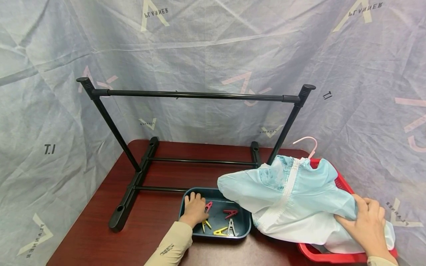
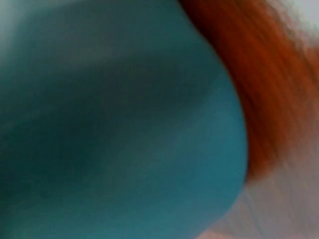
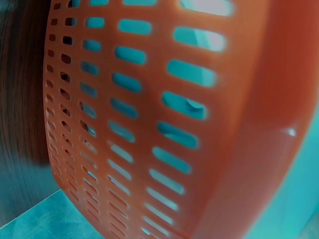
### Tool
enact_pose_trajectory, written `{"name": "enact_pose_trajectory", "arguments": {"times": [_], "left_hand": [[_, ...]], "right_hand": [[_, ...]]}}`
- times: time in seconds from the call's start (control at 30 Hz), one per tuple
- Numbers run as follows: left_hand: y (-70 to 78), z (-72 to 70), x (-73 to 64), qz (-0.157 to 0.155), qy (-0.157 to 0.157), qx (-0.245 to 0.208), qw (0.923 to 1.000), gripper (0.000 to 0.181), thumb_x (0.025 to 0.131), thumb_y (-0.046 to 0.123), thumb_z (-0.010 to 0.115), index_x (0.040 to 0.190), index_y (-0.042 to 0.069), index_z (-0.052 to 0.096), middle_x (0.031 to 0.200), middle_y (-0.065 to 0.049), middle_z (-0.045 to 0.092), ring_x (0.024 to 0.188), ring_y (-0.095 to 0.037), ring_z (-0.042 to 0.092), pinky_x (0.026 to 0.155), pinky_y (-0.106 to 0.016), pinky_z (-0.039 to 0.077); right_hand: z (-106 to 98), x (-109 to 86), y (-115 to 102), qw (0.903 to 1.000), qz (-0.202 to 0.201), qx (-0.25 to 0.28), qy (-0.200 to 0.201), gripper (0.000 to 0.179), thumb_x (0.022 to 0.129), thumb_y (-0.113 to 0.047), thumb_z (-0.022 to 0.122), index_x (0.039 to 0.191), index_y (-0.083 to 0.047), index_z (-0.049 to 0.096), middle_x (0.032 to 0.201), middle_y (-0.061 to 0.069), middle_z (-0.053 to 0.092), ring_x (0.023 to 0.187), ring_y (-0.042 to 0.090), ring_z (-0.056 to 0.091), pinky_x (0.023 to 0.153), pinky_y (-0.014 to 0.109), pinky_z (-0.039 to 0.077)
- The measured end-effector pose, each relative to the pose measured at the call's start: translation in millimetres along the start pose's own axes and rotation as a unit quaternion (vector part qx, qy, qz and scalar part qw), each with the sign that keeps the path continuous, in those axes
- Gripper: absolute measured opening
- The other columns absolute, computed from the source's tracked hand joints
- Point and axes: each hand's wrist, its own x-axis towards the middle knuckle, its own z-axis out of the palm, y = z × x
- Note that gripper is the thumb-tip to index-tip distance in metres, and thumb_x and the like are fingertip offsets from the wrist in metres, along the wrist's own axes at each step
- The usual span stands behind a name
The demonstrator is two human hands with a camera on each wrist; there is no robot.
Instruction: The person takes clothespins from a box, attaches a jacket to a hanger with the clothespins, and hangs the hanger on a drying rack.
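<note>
My left hand (image 1: 194, 210) is over the left end of a dark blue tray (image 1: 246, 231), its fingers pointing toward the tray's far-left corner. Beside it in the tray are a red clothespin (image 1: 209, 206) and a yellow clothespin (image 1: 207, 224), partly hidden by the hand. Another red one, another yellow one and a grey clothespin (image 1: 231, 226) lie to the right. At the right, a pale blue and white garment (image 1: 299, 195) with a pink hanger hook (image 1: 311, 142) lies over a red basket (image 1: 309, 251). My right hand (image 1: 369, 225) rests on the garment's right part, thumb and fingers spread apart.
A black rack (image 1: 199, 95) with two slanted posts and long feet (image 1: 128, 199) stands on the reddish-brown table (image 1: 100, 218), behind and left of the tray. A grey printed cloth (image 1: 206, 44) hangs behind. Slotted basket wall (image 3: 144, 114) fills much of the right wrist view.
</note>
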Motion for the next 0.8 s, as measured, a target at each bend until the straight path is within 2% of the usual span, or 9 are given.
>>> {"name": "enact_pose_trajectory", "arguments": {"times": [0.07, 0.17, 0.33, 0.43, 0.63, 0.8], "left_hand": [[-0.2, -0.4, -0.6, 0.003, 0.006, -0.002, 1.0, 0.042, 0.074, 0.037, 0.084, 0.098, 0.008, 0.066, 0.102, -0.011, 0.055, 0.101, -0.031, 0.041, 0.085, -0.05, 0.031], [-0.4, -1.8, -1.8, 0.009, 0.017, -0.008, 0.9998, 0.04, 0.074, 0.034, 0.085, 0.097, 0.007, 0.066, 0.102, -0.012, 0.056, 0.101, -0.032, 0.042, 0.084, -0.05, 0.031], [-1.2, -5.2, -3.1, 0.019, 0.037, -0.016, 0.999, 0.036, 0.076, 0.03, 0.084, 0.097, 0.007, 0.065, 0.098, -0.011, 0.056, 0.1, -0.032, 0.043, 0.082, -0.049, 0.031], [-1.7, -6.6, -3.8, 0.023, 0.045, -0.016, 0.9986, 0.035, 0.077, 0.029, 0.083, 0.098, 0.007, 0.065, 0.096, -0.01, 0.057, 0.098, -0.031, 0.044, 0.082, -0.049, 0.032], [-2.6, -12.4, -6.7, 0.03, 0.053, -0.028, 0.9978, 0.033, 0.079, 0.024, 0.08, 0.101, 0.006, 0.064, 0.095, -0.009, 0.06, 0.094, -0.03, 0.048, 0.081, -0.048, 0.037], [-4.8, -18.1, -10.0, 0.034, 0.059, -0.047, 0.9966, 0.027, 0.078, 0.02, 0.079, 0.093, 0.007, 0.062, 0.089, -0.009, 0.059, 0.09, -0.03, 0.049, 0.079, -0.049, 0.039]], "right_hand": [[0.1, 0.2, 0.0, 1.0, 0.0, 0.0, 0.001, 0.098, 0.073, -0.088, 0.046, 0.118, -0.002, 0.051, 0.106, 0.034, 0.038, 0.087, 0.057, 0.034, 0.063, 0.058, 0.021], [0.0, 0.0, 0.5, 1.0, 0.0, -0.001, 0.001, 0.095, 0.073, -0.085, 0.051, 0.118, -0.002, 0.051, 0.106, 0.034, 0.038, 0.087, 0.057, 0.034, 0.063, 0.058, 0.021], [-1.4, -1.0, 1.0, 1.0, 0.007, -0.002, -0.007, 0.083, 0.071, -0.068, 0.068, 0.119, -0.002, 0.051, 0.107, 0.033, 0.038, 0.089, 0.056, 0.034, 0.063, 0.058, 0.021], [-2.1, -1.9, 0.8, 0.9999, 0.011, -0.005, -0.01, 0.081, 0.07, -0.063, 0.071, 0.119, -0.003, 0.051, 0.107, 0.033, 0.038, 0.089, 0.056, 0.034, 0.063, 0.058, 0.022], [-2.2, -1.3, -0.5, 0.9998, 0.01, -0.014, -0.008, 0.083, 0.071, -0.068, 0.068, 0.119, -0.003, 0.051, 0.107, 0.033, 0.039, 0.088, 0.056, 0.035, 0.062, 0.059, 0.022], [-2.7, -1.0, -1.2, 0.9995, 0.013, -0.026, -0.008, 0.091, 0.071, -0.079, 0.061, 0.119, -0.003, 0.051, 0.108, 0.034, 0.039, 0.09, 0.057, 0.035, 0.062, 0.059, 0.023]]}}
